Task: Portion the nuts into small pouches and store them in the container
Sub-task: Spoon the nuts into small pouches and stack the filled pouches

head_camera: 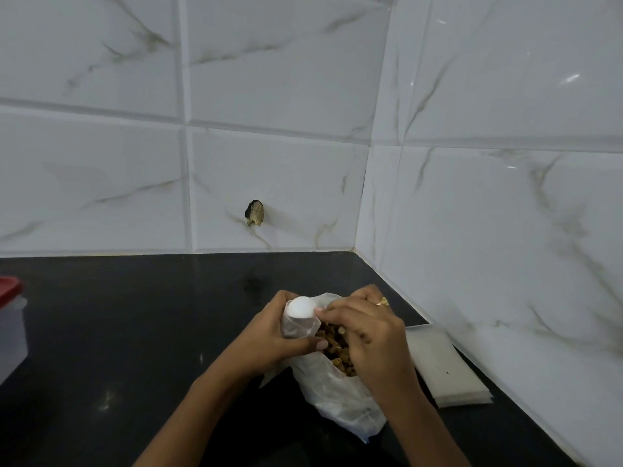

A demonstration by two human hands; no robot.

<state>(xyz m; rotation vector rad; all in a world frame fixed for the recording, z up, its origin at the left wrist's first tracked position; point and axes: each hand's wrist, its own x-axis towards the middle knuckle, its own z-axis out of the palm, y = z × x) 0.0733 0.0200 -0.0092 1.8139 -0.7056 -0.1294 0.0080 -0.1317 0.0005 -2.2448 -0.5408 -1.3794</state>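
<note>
Head view, lower centre: left hand (269, 335) wraps round a small clear pouch (298, 326), with a white round object (300, 306) at its top. Right hand (367, 332) is curled over the nuts (333, 342) inside the big plastic bag (337, 399) on the black counter (135, 332); what it grips, can't tell. Lower right, a stack of spare pouches (445, 365); red-lidded container (10, 325) at the left edge.

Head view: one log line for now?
left hand: grips small pouch | right hand: curled over nuts in bag | pouch stack: right of bag | red-lidded container: left edge
</note>
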